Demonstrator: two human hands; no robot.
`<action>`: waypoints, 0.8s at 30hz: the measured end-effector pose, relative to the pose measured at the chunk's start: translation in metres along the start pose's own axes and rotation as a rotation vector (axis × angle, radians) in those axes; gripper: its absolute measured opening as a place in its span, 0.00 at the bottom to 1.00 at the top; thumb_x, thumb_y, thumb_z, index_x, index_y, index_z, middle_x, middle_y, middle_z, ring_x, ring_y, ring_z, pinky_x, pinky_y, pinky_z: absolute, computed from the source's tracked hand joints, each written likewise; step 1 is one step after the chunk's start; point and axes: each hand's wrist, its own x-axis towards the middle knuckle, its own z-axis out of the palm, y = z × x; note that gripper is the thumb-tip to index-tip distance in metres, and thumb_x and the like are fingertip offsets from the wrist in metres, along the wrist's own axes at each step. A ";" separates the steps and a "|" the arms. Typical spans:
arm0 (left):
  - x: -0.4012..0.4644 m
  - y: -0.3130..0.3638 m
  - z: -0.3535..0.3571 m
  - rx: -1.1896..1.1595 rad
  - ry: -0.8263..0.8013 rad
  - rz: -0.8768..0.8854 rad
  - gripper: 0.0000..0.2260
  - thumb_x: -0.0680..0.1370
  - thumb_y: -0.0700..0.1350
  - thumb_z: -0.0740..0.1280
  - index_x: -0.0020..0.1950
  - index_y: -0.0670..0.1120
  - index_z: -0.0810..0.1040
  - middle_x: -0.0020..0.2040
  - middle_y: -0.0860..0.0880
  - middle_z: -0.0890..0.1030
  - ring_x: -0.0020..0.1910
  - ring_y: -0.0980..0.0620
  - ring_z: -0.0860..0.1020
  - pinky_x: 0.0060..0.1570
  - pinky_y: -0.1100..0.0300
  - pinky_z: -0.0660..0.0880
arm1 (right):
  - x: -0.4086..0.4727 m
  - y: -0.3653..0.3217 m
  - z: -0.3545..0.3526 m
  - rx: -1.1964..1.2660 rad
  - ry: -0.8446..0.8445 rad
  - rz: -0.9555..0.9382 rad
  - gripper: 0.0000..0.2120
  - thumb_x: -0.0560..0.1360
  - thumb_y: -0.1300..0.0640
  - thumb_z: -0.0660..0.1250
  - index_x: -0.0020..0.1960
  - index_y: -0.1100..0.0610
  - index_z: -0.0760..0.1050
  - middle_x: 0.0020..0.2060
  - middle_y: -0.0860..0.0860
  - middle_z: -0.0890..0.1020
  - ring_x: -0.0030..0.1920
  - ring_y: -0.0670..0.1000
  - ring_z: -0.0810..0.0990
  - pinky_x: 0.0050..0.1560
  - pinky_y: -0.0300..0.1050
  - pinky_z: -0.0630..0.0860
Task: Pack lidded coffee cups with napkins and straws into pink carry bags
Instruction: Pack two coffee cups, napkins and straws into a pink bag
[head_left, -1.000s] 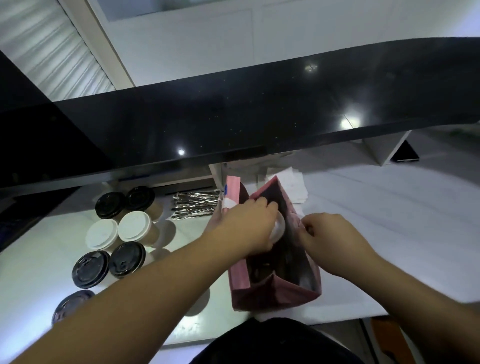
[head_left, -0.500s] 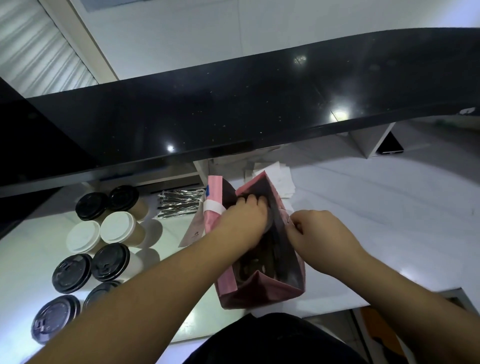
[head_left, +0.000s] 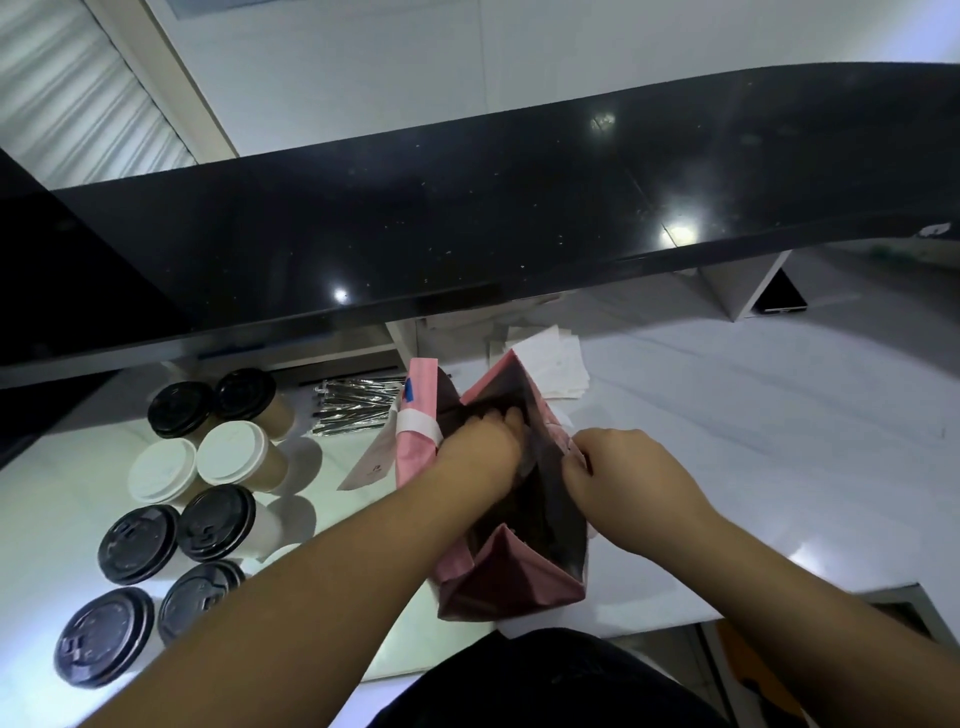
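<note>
- Change: a second ago the left hand (head_left: 480, 449) held a white-lidded cup at the mouth of the pink bag (head_left: 511, 525); now the hand is sunk deeper into the bag and the cup is out of sight beneath it. Judgement: the cup is being seated on the bag floor, so this bag's cup step is nearly done.
- Left hand fingers: curled downward inside the bag; whether they grip the cup cannot be told, as it is hidden.
- Right hand (head_left: 621, 483): fingers pinch the right rim of the bag, holding the mouth open.
- Bag position: upright on the white counter (head_left: 753, 441), at its near edge, between the two hands.
- Bag orientation: mouth faces up; long axis of the opening runs near to far.
- Remaining supplies: lidded cups (head_left: 202, 499) clustered to the left, wrapped straws (head_left: 356, 408) far-left of the bag, napkins (head_left: 553, 366) just beyond it. Judgement: napkin and straw come next.
</note>
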 end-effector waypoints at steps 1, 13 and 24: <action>-0.006 0.000 -0.003 0.020 0.004 0.020 0.37 0.77 0.43 0.74 0.81 0.43 0.58 0.77 0.38 0.67 0.73 0.36 0.70 0.72 0.41 0.69 | 0.000 0.000 0.000 0.000 0.001 0.002 0.15 0.81 0.50 0.58 0.37 0.52 0.73 0.29 0.48 0.77 0.30 0.50 0.77 0.34 0.50 0.80; -0.139 -0.108 -0.057 -0.479 0.663 0.254 0.08 0.81 0.48 0.69 0.55 0.62 0.78 0.51 0.66 0.81 0.52 0.68 0.79 0.44 0.75 0.75 | 0.005 -0.004 0.002 -0.027 0.048 -0.037 0.22 0.82 0.44 0.56 0.34 0.53 0.72 0.26 0.49 0.77 0.28 0.50 0.76 0.30 0.53 0.78; -0.153 -0.224 0.101 -0.110 0.135 -0.122 0.43 0.71 0.60 0.76 0.82 0.52 0.62 0.79 0.53 0.64 0.75 0.50 0.66 0.71 0.59 0.65 | 0.008 -0.015 0.006 -0.020 0.010 -0.084 0.24 0.82 0.43 0.59 0.32 0.53 0.75 0.24 0.50 0.78 0.26 0.50 0.77 0.28 0.52 0.75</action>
